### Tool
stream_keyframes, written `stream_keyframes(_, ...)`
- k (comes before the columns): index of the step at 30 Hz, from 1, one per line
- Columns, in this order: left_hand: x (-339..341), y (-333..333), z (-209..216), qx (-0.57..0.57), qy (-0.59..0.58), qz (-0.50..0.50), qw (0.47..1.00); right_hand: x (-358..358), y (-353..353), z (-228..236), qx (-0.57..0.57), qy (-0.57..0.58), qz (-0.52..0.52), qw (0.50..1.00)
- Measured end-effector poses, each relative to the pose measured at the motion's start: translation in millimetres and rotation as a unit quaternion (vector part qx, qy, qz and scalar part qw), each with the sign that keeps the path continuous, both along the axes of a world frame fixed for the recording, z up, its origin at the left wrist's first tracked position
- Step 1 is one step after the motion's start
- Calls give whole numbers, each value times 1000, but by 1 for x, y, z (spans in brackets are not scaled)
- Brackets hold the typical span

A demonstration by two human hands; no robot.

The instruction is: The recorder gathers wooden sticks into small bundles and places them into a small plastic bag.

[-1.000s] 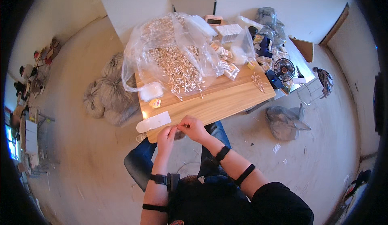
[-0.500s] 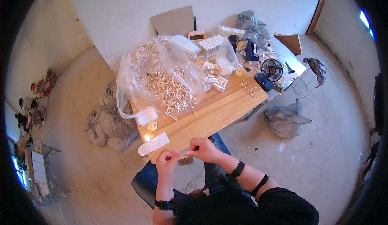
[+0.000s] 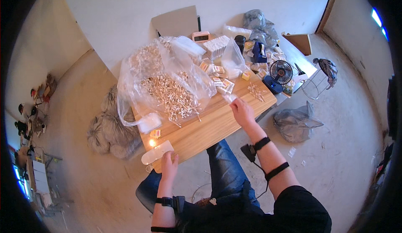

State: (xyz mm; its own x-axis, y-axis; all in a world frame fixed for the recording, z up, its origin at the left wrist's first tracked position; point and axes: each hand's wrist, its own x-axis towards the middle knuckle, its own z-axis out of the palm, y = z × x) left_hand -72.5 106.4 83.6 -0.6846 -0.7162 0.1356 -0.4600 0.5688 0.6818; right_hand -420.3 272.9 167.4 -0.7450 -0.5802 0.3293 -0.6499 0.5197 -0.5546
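My right hand (image 3: 243, 112) reaches over the wooden table (image 3: 211, 130) with its fingers closed on a small whitish, see-through packet (image 3: 228, 97). Several filled packets of cotton swabs (image 3: 226, 86) lie just beyond it. My left hand (image 3: 169, 166) is at the near left table edge, fingers apart with nothing visible in them. Beside its fingertips is a flat white device (image 3: 157, 152) with a glowing light at its far side. A large clear plastic bag (image 3: 125, 92) stands open on the table, and loose cotton swabs (image 3: 171, 94) spill from it.
A small yellow box (image 3: 155, 133) and a stack of clear bags (image 3: 149, 122) lie at the left. Loose swabs (image 3: 256, 92) and a black fan (image 3: 281, 72) are at the right. Grey sacks (image 3: 115, 132) and a grey plastic bag (image 3: 298, 122) sit on the floor.
My hands have parted from a small brownish, striped thing held between them. The right hand moved forward and right to the packets; the left moved slightly left, to the white device.
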Motion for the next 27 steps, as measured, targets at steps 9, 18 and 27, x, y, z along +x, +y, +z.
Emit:
stream_keyframes(9,-8,-29,-20,-75,-21,1,997,35,-50,-109,41,-101,48,993)
stream_keyframes(18,-42,-114,7,-177,-151,76,970,73,-90,-105,120,4,-60,991)
stream_keyframes(27,-64,-147,-5,-100,-345,43,932,75,-89,-106,86,51,-54,993)
